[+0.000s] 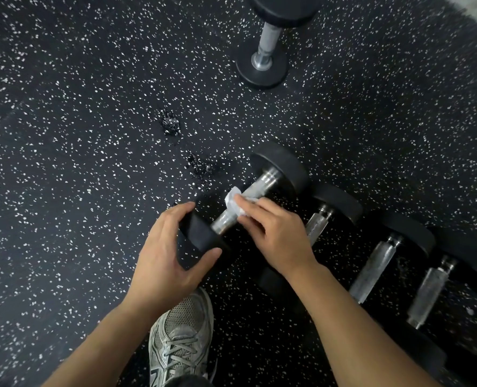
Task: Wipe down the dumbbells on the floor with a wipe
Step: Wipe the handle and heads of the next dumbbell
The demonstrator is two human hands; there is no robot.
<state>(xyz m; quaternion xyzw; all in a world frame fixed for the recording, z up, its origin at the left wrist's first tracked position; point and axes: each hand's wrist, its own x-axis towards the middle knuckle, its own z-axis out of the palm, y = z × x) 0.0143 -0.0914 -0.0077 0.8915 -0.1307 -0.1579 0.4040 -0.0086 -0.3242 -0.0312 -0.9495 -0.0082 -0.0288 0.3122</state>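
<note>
While you wipe: expect a heavy, rigid dumbbell.
Left hand: fingers curled round its near head.
Right hand: fingers press wipe on handle.

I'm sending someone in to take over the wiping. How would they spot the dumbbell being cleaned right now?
Find the row of dumbbells lying side by side on the speckled floor. The dumbbell at the row's left end is the one: the left hand grips its near head, and the right hand presses a white wipe on its handle.
</note>
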